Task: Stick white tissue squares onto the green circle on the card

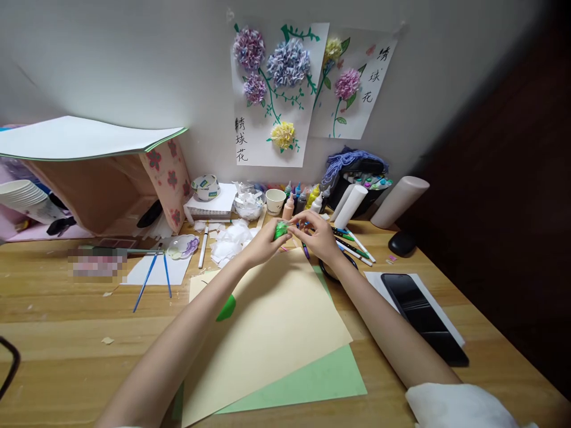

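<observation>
My left hand [266, 239] is closed around a small bright green lump [281, 229], which looks like soft clay with a shiny, clear covering. Close against it, my right hand [316, 235] has thumb and fingers pinched at the lump's right side; what lies between those fingertips is too small to make out. Both hands are above the far edge of a cream sheet of paper [276, 321]. A flat green shape [226, 309] lies on that sheet, partly hidden by my left forearm, with a short dark line near it.
Under the cream sheet lies green paper [312, 380]. White scraps [229, 242], a paper cup [275, 202] and paint bottles [301, 202] stand beyond. Markers [357, 246] and a phone [422, 315] lie right; brushes [147, 279] and a palette [182, 246] left.
</observation>
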Demonstrator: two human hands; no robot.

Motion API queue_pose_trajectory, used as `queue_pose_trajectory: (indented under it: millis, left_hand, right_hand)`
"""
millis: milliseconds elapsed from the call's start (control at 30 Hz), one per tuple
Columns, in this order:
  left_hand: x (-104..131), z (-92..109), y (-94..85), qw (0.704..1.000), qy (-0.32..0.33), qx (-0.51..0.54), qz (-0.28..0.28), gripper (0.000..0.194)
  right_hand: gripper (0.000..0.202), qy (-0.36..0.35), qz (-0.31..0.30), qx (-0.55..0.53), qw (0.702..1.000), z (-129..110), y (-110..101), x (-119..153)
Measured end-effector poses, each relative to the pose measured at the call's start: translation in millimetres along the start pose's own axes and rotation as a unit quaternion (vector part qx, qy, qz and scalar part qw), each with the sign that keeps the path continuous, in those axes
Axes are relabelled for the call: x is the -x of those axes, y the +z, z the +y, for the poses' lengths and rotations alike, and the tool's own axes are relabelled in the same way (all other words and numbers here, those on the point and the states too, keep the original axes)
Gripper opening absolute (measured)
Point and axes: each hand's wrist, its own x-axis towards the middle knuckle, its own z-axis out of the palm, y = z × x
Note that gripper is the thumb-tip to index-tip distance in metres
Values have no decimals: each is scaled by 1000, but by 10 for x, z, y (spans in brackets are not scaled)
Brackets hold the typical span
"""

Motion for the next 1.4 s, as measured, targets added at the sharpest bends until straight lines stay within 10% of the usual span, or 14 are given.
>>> queue_pose_trajectory:
  millis: [400,733,1400]
  left_hand:
    - [301,218,-165,992,-42,82,-87,30]
    - [288,276,-199,985,-78,138,-68,31]
    - [285,269,-216,986,-72,133,-70,32]
  right_hand:
    - [14,-55,-108,39,992,-197,-75,-38]
    - [13,-39,-22,18,999,-184,-62,-20]
    - [14,7,-54,-12,998,-244,-87,-52]
